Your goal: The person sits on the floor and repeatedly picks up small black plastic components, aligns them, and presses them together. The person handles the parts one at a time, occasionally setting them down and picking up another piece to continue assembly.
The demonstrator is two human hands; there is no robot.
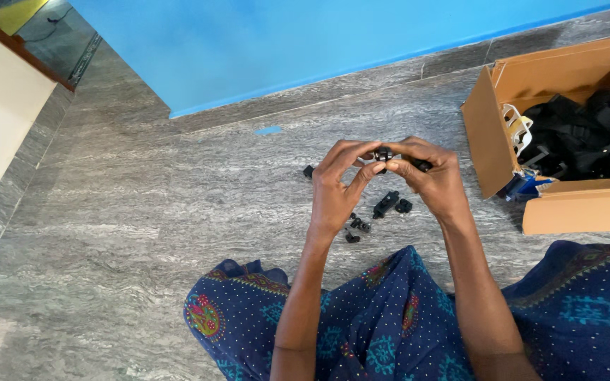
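A small black plastic part (383, 154) sits pinched between the fingertips of both hands, raised above a grey stone floor (178, 212) and roughly centred in the view. The left hand (337, 183) curls its thumb and first fingers closed on the part's left side, the fingers bent inward and pressed together. The right hand (432, 176) closes on the part's right side in the same way, and a short black end sticks out between its fingers near the knuckles. The two hands touch at the fingertips, so most of the part is hidden and its exact shape cannot be told. On the floor just below the hands lie several loose black pieces (387, 204), some near the left wrist and some under the right palm, and one more black piece (308, 171) lies a little to the left of the left hand. Lower in the view, the person's lap is covered by dark blue patterned cloth (361, 324). To the right, well apart from the hands, stands an open cardboard box (488, 141) holding black straps and parts, with a white plastic item (517, 127) at its near edge. A bright blue wall (284, 42) runs along the top
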